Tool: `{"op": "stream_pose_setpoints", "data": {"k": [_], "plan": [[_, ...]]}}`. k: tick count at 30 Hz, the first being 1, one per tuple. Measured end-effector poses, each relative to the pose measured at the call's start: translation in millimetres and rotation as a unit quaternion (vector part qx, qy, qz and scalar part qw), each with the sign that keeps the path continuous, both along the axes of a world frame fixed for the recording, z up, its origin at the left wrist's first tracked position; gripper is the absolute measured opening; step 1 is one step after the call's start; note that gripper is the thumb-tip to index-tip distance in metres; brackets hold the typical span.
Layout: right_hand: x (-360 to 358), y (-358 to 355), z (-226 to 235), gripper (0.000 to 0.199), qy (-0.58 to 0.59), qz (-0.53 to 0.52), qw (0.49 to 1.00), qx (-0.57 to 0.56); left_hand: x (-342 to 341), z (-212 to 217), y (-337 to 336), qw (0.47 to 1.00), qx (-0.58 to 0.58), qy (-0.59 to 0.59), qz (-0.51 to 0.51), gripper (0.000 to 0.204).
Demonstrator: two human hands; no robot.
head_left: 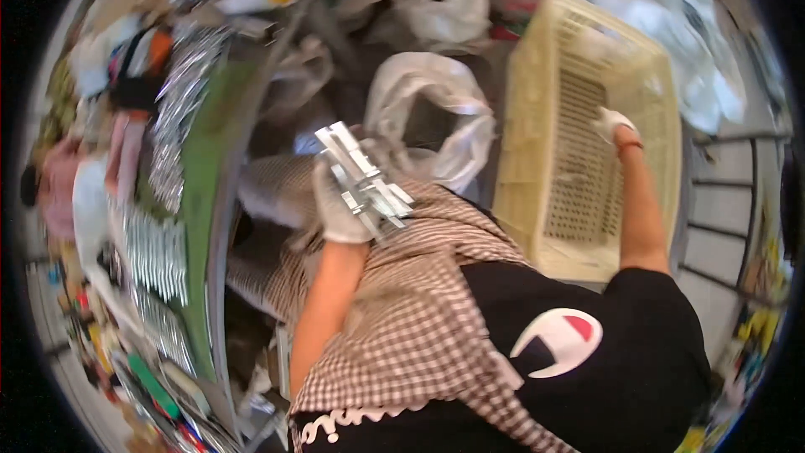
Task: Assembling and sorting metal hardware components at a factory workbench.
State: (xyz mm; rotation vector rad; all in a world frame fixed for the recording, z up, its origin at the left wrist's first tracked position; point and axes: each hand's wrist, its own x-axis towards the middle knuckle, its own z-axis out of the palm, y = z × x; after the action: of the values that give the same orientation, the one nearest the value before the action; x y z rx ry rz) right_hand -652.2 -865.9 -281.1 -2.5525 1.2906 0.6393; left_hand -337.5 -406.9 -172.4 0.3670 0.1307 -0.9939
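Observation:
My left hand (pixel 337 205), in a white glove, grips a bundle of flat silvery metal pieces (pixel 365 176) in front of my checked apron. My right hand (pixel 612 123), also gloved, reaches into a pale yellow slotted plastic crate (pixel 537 143) at the right and rests on its inner wall. Whether it holds anything there is unclear. A white plastic bag (pixel 436 109) gapes open between the two hands.
A green-topped bench (pixel 205 193) at the left carries rows of shiny metal pieces (pixel 159 252). More bags and clutter (pixel 436 0) lie at the top. A metal rack (pixel 729 201) stands at the right edge.

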Motion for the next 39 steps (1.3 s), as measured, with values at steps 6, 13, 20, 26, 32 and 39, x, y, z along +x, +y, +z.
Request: {"op": "stream_pose_setpoints", "data": {"k": [6,13,20,26,32,39], "plan": [[15.3,65.9,-48.5,0.037,-0.048,-0.016,0.992,0.113,-5.8,-8.1,14.2,0.998,0.016,-0.050,-0.017,0.052],[13.7,132.9,-81.9,0.019,0.258,0.096,0.960,0.044,-7.0,3.4,4.8,0.999,0.000,-0.023,-0.034,0.048],[-4.0,102.0,-67.9,0.041,-0.058,-0.096,0.980,0.165,-4.8,3.9,0.8,0.999,0.013,-0.034,-0.041,0.049],[11.6,127.0,-109.1,0.043,-0.024,-0.164,0.981,0.105,-9.4,0.1,-0.4,0.999,0.025,-0.028,-0.018,0.048],[45.1,118.5,-85.0,0.034,-0.363,-0.479,0.718,0.351,-2.3,-12.7,16.3,0.987,0.111,-0.103,0.060,0.049],[148.3,147.9,136.2,0.018,-0.664,-0.161,0.676,0.275,4.0,-15.6,2.3,0.995,0.030,-0.056,0.083,0.044]]}}
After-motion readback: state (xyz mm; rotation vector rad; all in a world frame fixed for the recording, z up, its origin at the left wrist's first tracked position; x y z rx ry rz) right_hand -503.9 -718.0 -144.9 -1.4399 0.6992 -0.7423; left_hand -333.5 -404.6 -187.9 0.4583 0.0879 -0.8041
